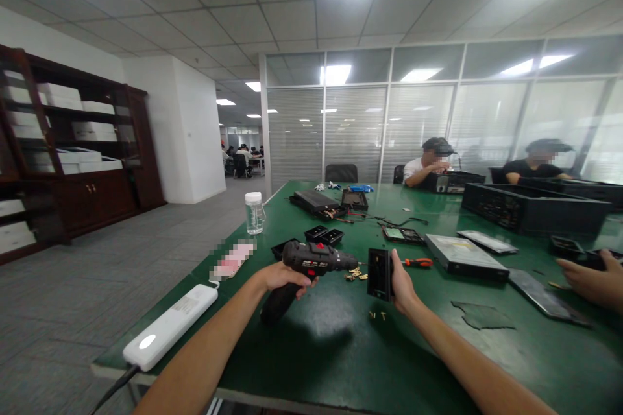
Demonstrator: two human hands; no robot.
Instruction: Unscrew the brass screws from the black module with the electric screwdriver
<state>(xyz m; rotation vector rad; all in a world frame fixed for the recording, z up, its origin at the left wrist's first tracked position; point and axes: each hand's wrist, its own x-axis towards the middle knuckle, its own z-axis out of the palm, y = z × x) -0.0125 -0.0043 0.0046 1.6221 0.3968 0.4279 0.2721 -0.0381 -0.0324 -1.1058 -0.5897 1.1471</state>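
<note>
Left grip (pixel 288 277) wraps the drill (pixel 314 259), right grip (pixel 401 284) clasps the black box (pixel 378 272); if I slacken, the box may twist.

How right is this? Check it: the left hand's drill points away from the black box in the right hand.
Wrong on direction: in the head view, the drill in the left hand points toward the black box in the right hand, not away from it.

left hand (pixel 287 277): grips black drill (pixel 311 259), lower centre | right hand (pixel 402 283): holds black box (pixel 378 279), right of centre | clear bottle (pixel 254 215): upright, left of centre
</note>
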